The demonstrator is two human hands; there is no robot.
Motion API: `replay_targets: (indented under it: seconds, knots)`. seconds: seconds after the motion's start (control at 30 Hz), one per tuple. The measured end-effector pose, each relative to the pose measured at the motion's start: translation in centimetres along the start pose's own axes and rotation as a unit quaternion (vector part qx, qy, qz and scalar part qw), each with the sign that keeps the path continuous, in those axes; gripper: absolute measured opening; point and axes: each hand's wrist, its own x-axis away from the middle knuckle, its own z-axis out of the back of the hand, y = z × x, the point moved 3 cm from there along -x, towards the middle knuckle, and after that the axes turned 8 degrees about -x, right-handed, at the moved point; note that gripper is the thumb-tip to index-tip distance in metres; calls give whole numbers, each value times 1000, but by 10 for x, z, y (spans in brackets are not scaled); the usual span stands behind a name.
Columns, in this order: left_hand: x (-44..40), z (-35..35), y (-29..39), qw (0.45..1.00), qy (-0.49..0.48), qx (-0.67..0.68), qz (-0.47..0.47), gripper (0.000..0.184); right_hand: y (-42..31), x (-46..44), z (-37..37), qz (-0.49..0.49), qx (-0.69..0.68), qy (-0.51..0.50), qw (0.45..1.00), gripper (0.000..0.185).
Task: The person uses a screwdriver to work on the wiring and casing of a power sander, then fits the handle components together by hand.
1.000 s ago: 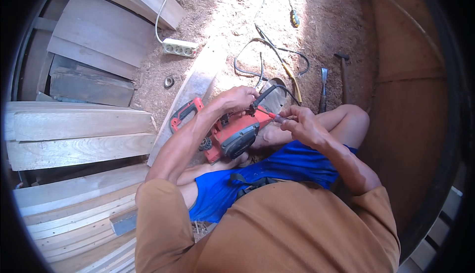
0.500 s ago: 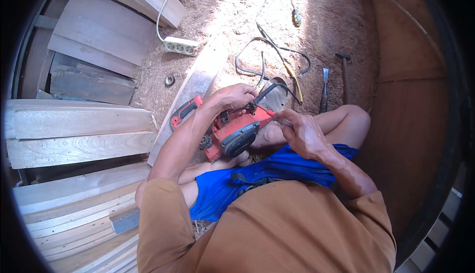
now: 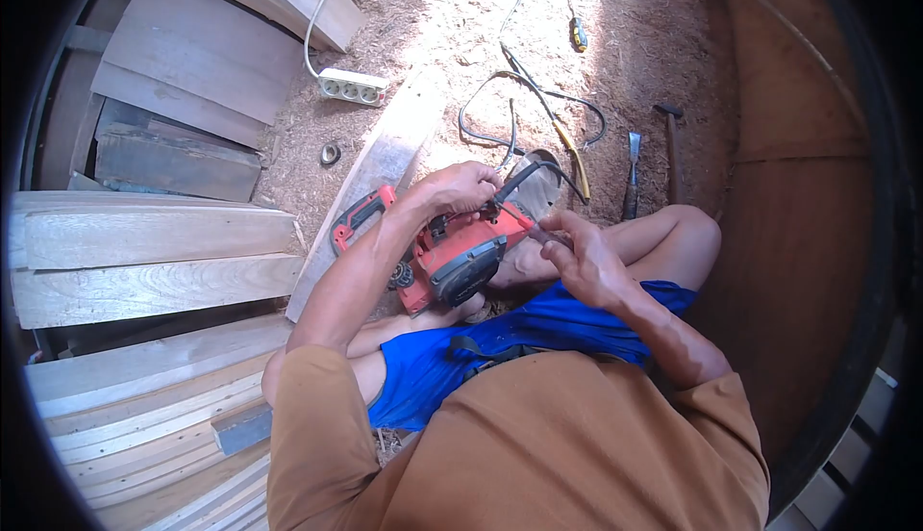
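A red and black electric planer (image 3: 461, 260) rests across my legs, with a black cord coming off its far end. My left hand (image 3: 460, 188) is closed at that end, gripping the planer by the cord entry; its fingertips are partly hidden. In my right hand (image 3: 586, 260) a screwdriver (image 3: 545, 235) is pinched, its shaft pointing left at the planer's body. Where the tip meets the planer is too small to make out. A red handle section (image 3: 361, 219) shows left of my left forearm, over a wooden plank (image 3: 385, 151); whether it joins the planer is hidden.
On the sawdust-covered ground lie a chisel (image 3: 632, 177), a hammer (image 3: 673, 151), another screwdriver (image 3: 578, 35), a coiled cord (image 3: 538, 88) and a dark ring (image 3: 330, 155). A white power strip (image 3: 352, 88) sits near stacked boards (image 3: 159, 242). A brown panel (image 3: 788, 271) stands at right.
My right hand has shifted slightly, its fingers now a little more open around the screwdriver handle. My left hand and the planer look almost unmoved.
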Motion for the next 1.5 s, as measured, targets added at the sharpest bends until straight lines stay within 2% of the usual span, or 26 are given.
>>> replay_targets:
  seconds: [0.03,0.1,0.2,0.4,0.5,0.6,0.7,0.8,0.9,1.0,1.1,1.13,1.23,1.33,1.43,1.5]
  knots:
    - [0,-1,1,1000,8,-10,1,30,-9,0,0,-98,-87,-1,991,33]
    - [3,-2,3,999,26,-35,4,30,-33,3,-5,-285,-255,-1,924,29]
    - [6,-1,9,996,50,-71,4,30,-29,5,-23,-332,-404,42,851,24]
    - [7,-1,9,993,63,-99,-12,30,-29,-7,-7,-355,-447,15,821,11]
    - [4,-3,6,991,74,-105,-24,28,-27,-14,-3,-364,-484,4,796,13]
    - [3,-3,5,991,76,-111,-23,27,-37,-14,-6,-319,-287,2,903,12]
    - [5,-3,6,992,75,-97,-14,27,-40,-21,-1,-290,-183,-20,939,11]
    - [3,-7,5,991,87,-102,-24,27,-40,-19,0,-312,-225,-27,923,29]
    - [5,-7,5,989,93,-113,-34,27,-47,-19,-2,-328,-270,-16,905,16]
    - [3,-7,2,990,94,-97,-29,28,-33,-14,-9,-129,-37,-40,990,20]
    - [2,-5,5,990,87,-103,-28,28,-43,-1,-13,2,227,-82,971,32]
    - [2,-5,4,992,81,-92,-24,28,-50,2,-15,8,246,-69,967,43]
    - [3,-3,5,994,72,-75,-16,29,-51,7,-15,16,327,-80,942,48]
    - [0,-6,0,993,75,-85,-25,31,-57,4,-11,13,324,-89,942,41]
    - [-1,-9,-3,993,90,-77,-27,35,-45,-1,-8,3,230,-56,972,30]
    - [-1,-9,-3,991,103,-84,-29,38,-24,-10,-8,-37,67,-25,997,25]
